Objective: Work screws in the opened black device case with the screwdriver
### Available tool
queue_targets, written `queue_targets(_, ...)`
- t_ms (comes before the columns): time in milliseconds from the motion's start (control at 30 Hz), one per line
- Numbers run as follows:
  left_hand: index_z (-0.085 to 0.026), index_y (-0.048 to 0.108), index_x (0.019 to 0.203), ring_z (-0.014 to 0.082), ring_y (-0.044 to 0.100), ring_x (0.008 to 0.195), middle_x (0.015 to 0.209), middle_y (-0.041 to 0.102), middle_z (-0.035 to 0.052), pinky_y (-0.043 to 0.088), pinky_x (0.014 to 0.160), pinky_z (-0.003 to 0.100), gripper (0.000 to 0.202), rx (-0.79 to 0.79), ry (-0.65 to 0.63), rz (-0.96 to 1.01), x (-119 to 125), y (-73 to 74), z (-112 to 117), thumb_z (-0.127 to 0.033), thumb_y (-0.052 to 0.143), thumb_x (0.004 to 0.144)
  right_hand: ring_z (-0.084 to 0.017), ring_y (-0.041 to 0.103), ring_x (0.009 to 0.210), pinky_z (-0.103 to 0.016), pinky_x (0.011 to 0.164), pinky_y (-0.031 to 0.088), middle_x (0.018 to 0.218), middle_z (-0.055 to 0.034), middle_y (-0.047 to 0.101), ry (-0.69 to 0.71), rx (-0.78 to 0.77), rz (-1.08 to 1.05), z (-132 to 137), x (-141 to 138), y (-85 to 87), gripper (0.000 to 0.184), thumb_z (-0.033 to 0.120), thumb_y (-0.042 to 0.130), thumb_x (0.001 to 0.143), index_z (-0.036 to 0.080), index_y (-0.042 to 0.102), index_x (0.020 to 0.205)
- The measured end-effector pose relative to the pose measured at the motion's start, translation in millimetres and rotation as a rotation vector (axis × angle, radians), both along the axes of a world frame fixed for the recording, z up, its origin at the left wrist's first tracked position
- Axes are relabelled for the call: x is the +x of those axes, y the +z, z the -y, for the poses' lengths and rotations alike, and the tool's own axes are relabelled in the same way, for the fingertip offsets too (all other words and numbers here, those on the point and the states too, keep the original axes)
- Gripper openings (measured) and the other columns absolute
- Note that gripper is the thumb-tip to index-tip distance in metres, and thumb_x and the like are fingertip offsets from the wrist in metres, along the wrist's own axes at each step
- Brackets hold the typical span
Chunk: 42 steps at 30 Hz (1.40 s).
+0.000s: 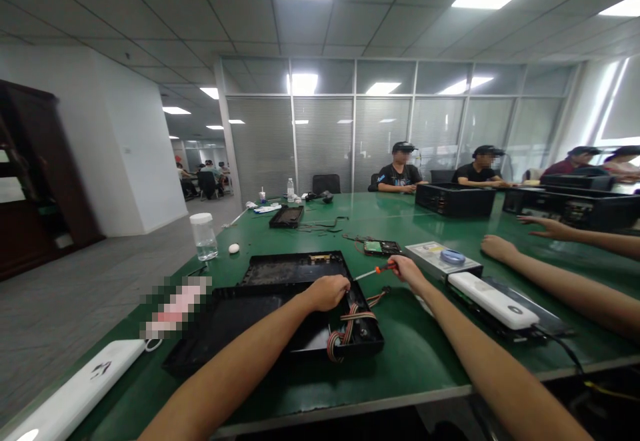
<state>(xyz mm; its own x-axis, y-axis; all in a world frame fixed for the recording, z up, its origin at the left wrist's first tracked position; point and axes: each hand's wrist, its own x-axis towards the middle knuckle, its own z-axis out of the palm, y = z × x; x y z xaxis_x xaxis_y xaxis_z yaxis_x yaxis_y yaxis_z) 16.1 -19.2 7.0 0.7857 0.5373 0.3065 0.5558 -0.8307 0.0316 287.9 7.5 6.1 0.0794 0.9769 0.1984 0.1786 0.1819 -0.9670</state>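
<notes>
My right hand (406, 273) is closed round the handle of a screwdriver (370, 272) with an orange-red grip. Its metal shaft points left, toward the fingers of my left hand (327, 292). My left hand is closed in a pinch over the inner wall of a black metal case (220, 321); what lies between its fingertips is hidden. Striped ribbon wires (353, 324) are looped at the case's right end, below my left hand. Behind the case rises a black panel (280, 270) with a small gold-coloured part at its top edge.
Beyond the case lie a circuit board (381, 247) and a black tray (287, 216). To the right are a silver box (440, 258) with a blue tape roll and a white power strip (493, 300). A clear jar (204, 236) stands left. Another person's forearms reach in from the right.
</notes>
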Motion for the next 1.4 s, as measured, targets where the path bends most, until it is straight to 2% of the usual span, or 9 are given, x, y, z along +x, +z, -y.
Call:
queue_targets(200, -0.015, 0.052, 0.092, 0.0135, 0.05, 0.087, 0.091, 0.056, 0.0042, 0.038, 0.082, 0.023, 0.016, 0.037, -0.081, 0.029, -2, 2.4, -3, -0.015, 0.039, 0.084, -0.003, 0.031, 0.03, -0.011, 0.025, 0.02, 0.046, 0.0053, 0.044, -0.017, -0.052, -0.733, -20, 12, -18.4, 0.018, 0.03, 0.042, 0.082, 0.017, 0.045, 0.07)
queue_targets(533, -0.017, 0.065, 0.08, 0.0146, 0.059, 0.074, 0.079, 0.065, 0.0036, 0.044, 0.071, 0.022, 0.011, -0.012, 0.017, -0.358, -23, 36.0, -11, -0.018, 0.055, 0.074, -0.009, 0.059, 0.064, -0.019, 0.056, 0.05, 0.079, -0.0036, 0.061, 0.186, -0.037, -0.774, -7, -6, -7.6, 0.006, 0.013, 0.054, 0.074, 0.016, 0.053, 0.08)
queue_targets(667, -0.011, 0.065, 0.075, 0.0218, 0.061, 0.071, 0.075, 0.065, 0.0128, 0.047, 0.063, 0.028, 0.013, 0.09, 0.188, -0.535, -36, 30.2, 2, -0.012, 0.053, 0.071, -0.006, 0.049, 0.05, -0.017, 0.045, 0.041, 0.067, 0.0036, 0.053, 0.312, -0.007, -0.496, 3, -15, -4.2, 0.015, 0.011, 0.056, 0.065, 0.018, 0.047, 0.074)
queue_targets(833, -0.011, 0.065, 0.076, 0.0238, 0.061, 0.073, 0.076, 0.064, 0.0145, 0.047, 0.063, 0.03, 0.018, 0.051, 0.187, -0.591, -53, 35.2, 17, -0.021, 0.05, 0.076, -0.005, 0.034, 0.042, -0.018, 0.041, 0.028, 0.055, 0.0068, 0.042, 0.365, 0.098, 0.209, 31, -43, 11.9, 0.009, 0.023, 0.052, 0.07, 0.016, 0.046, 0.071)
queue_targets(967, -0.018, 0.059, 0.098, 0.0215, 0.06, 0.078, 0.085, 0.064, 0.0113, 0.045, 0.067, 0.03, 0.028, 0.05, 0.22, -0.452, -68, 51.6, 3, -0.03, 0.039, 0.084, -0.012, 0.047, 0.062, -0.023, 0.057, 0.035, 0.067, 0.0, 0.054, 0.427, 0.351, 0.744, 90, -64, 27.8, 0.024, 0.034, 0.043, 0.081, 0.015, 0.054, 0.074)
queue_targets(1067, -0.018, 0.041, 0.122, 0.021, 0.058, 0.083, 0.092, 0.062, 0.0102, 0.043, 0.071, 0.028, 0.045, 0.023, 0.277, -0.327, -78, 54.2, -23, -0.031, 0.049, 0.079, -0.015, 0.053, 0.076, -0.024, 0.066, 0.037, 0.087, -0.0038, 0.059, 0.473, 0.499, 1.023, 140, -71, 23.7, 0.022, 0.032, 0.043, 0.083, 0.019, 0.055, 0.096)
queue_targets(1133, -0.016, 0.037, 0.125, 0.0182, 0.058, 0.082, 0.092, 0.062, 0.0077, 0.042, 0.07, 0.024, 0.054, -0.126, 0.291, -0.273, -82, 48.7, -43, -0.032, 0.053, 0.076, -0.016, 0.054, 0.078, -0.024, 0.064, 0.037, 0.096, -0.0049, 0.057, 0.439, 0.537, 1.148, 162, -71, 14.7, 0.023, 0.03, 0.042, 0.084, 0.02, 0.052, 0.104)
queue_targets(1267, -0.015, 0.054, 0.108, 0.0138, 0.056, 0.076, 0.091, 0.062, 0.0035, 0.04, 0.065, 0.019, 0.038, -0.44, 0.287, -0.234, -83, 28.3, -70, -0.037, 0.051, 0.077, -0.014, 0.053, 0.071, -0.024, 0.06, 0.037, 0.086, -0.0046, 0.057, 0.421, 0.569, 1.225, 179, -60, -0.5, 0.017, 0.023, 0.04, 0.085, 0.018, 0.053, 0.094)
queue_targets(1400, -0.015, 0.063, 0.088, 0.0121, 0.054, 0.072, 0.081, 0.062, 0.0009, 0.038, 0.061, 0.018, 0.028, -0.453, 0.236, -0.213, -78, 15.0, -77, -0.036, 0.047, 0.078, -0.016, 0.05, 0.079, -0.027, 0.069, 0.038, 0.085, -0.0062, 0.056, 0.432, 0.596, 1.129, 191, -43, -5.7, 0.017, 0.018, 0.04, 0.084, 0.018, 0.053, 0.096)
